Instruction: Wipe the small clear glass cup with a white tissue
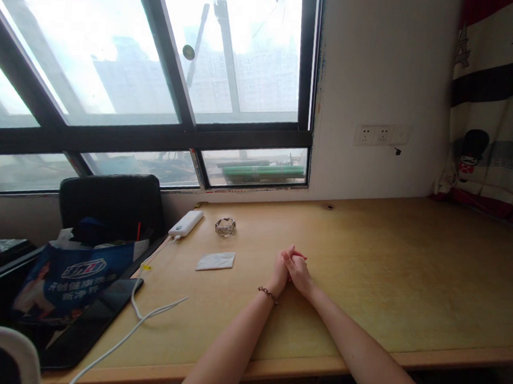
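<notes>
My left hand (279, 272) and my right hand (298, 271) rest on the wooden desk (387, 273), pressed together with the fingers interlaced. Nothing shows between them. A beaded bracelet (268, 294) circles my left wrist. Both forearms lie across the desk's front edge. Nearest to the hands is a folded white tissue (215, 261), a little to the left. Beyond it sits a small metal ring-shaped object (225, 227).
A white power bank (186, 223) lies by the window wall, its white cable (140, 319) trailing toward the front edge. A dark phone (90, 324) lies at the desk's left edge. A blue bag (72, 281) and black chair (111, 204) stand left. Wall sockets (376, 135) and a curtain (498, 104) are on the right.
</notes>
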Tool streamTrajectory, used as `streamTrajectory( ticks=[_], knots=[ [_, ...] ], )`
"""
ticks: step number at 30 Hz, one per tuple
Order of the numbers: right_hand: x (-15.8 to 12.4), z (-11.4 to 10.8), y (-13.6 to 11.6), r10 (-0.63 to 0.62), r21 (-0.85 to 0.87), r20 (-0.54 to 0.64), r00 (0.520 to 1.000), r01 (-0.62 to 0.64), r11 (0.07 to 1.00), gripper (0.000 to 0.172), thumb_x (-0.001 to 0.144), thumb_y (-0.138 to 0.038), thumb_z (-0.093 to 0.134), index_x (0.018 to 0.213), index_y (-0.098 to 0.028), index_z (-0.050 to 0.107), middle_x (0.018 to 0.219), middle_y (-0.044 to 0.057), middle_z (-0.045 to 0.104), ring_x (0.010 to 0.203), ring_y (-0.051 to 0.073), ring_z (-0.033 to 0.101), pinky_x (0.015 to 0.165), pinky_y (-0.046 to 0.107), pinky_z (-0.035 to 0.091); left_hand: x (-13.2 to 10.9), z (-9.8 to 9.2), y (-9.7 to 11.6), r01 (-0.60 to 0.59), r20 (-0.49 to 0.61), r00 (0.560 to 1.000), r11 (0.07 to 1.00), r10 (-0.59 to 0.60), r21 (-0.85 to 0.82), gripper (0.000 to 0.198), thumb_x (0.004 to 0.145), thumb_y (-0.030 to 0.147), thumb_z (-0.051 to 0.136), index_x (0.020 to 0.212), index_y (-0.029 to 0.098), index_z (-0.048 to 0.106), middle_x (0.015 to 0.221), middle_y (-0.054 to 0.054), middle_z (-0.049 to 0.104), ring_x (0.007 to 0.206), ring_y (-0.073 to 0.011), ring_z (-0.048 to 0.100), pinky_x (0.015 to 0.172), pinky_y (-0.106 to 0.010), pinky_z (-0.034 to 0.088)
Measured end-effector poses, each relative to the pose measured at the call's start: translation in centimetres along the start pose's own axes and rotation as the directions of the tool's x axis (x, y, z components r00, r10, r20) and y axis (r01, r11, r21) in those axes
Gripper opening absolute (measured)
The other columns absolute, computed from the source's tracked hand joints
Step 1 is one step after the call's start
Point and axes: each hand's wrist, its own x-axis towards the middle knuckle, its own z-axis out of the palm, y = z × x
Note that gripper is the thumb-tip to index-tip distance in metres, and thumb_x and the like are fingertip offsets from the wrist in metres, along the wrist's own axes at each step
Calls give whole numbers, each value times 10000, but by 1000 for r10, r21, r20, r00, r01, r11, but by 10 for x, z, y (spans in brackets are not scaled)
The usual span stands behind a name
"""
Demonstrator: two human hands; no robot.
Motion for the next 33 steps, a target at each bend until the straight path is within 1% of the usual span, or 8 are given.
streamTrajectory(
  ticks=[4,10,15,21,25,30,33],
  knots=[
    [0,1,1,-3,17,1,1000,3,1000,589,734,-659,349,550,-131,534,451,24,492,421,114,447,367,196,294,0,0,-1,-8,-4,1000,1000,8,11,595,757,614,329,619,109,611,561,-94,607,533,-182,566,527,-284,445],
    [0,1,2,-17,8,-6,1000,17,1000,578,752,-639,343,555,-130,535,474,33,503,431,114,448,367,195,296,0,-1,-3,-53,9,999,999,53,11,581,765,599,331,637,108,615,581,-98,612,558,-190,575,547,-292,451],
    [0,1,3,-21,1,-7,1000,21,1000,568,761,-624,345,553,-130,530,483,32,503,436,113,446,376,195,298,1,-1,-6,-36,12,999,999,36,3,575,762,596,339,638,104,609,583,-101,609,549,-191,574,528,-292,452],
    [0,1,3,-13,-6,6,1000,13,1000,558,777,-611,329,559,-133,520,479,29,490,440,116,450,381,197,298,3,-3,-14,-38,19,999,999,39,-38,533,742,588,389,656,109,606,664,-105,627,600,-194,585,556,-289,463],
    [0,1,3,-15,-13,6,1000,15,1000,565,784,-609,315,563,-132,522,497,35,504,450,118,459,392,199,300,6,-3,-18,-44,25,999,996,46,-71,539,748,589,379,658,105,601,678,-108,628,613,-194,587,571,-291,465],
    [1,1,3,-25,-53,-8,1000,24,998,567,784,-613,308,533,-142,498,468,27,486,440,118,451,394,205,291,6,-2,-17,-29,17,999,998,30,-49,577,759,596,346,643,92,602,618,-102,611,558,-182,574,532,-282,451],
    [1,1,4,-30,-47,-12,999,29,998,559,791,-605,302,531,-147,489,469,27,487,442,120,457,396,207,296,5,-1,-13,-16,8,1000,999,16,-28,583,761,595,345,633,90,606,599,-99,607,541,-176,567,521,-275,441]
  ],
)
